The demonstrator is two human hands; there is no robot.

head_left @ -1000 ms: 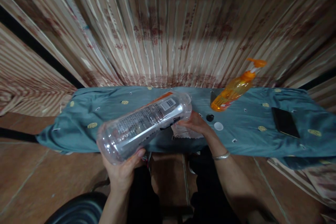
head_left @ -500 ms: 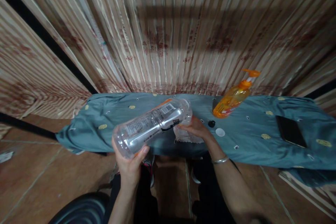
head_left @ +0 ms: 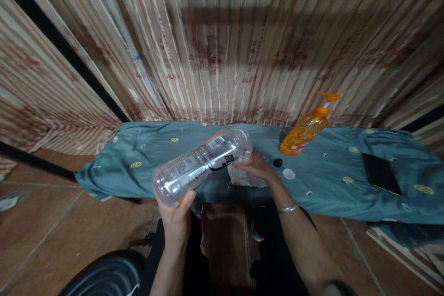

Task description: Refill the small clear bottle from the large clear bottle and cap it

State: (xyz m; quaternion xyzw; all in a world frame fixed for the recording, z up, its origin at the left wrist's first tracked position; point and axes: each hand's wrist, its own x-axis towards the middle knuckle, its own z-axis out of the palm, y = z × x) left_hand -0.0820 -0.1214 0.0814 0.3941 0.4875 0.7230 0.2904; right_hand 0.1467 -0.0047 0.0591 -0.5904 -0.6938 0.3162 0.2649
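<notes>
A clear plastic bottle (head_left: 201,166) with a silver printed label and a barcode is held tilted between both hands above the cloth-covered bench. My left hand (head_left: 175,215) is closed round its lower left end, thumb on the near side. Wrapped on the upper right end is my right hand (head_left: 255,164), its fingers partly hidden behind the plastic. Under that hand a pale crumpled cloth (head_left: 244,179) lies on the bench. Close by to the right are a small black cap (head_left: 278,163) and a white round disc (head_left: 288,174).
An orange pump bottle (head_left: 303,134) stands toward the back of the bench (head_left: 333,199). A flat black object (head_left: 381,174) lies at the right. Behind hangs a striped curtain (head_left: 222,46). A black round stool (head_left: 104,277) is at lower left on the tiled floor.
Both hands keep their hold on the bottle, which has shifted only slightly, its left end a little to the right. The other things stay in place on the bench.
</notes>
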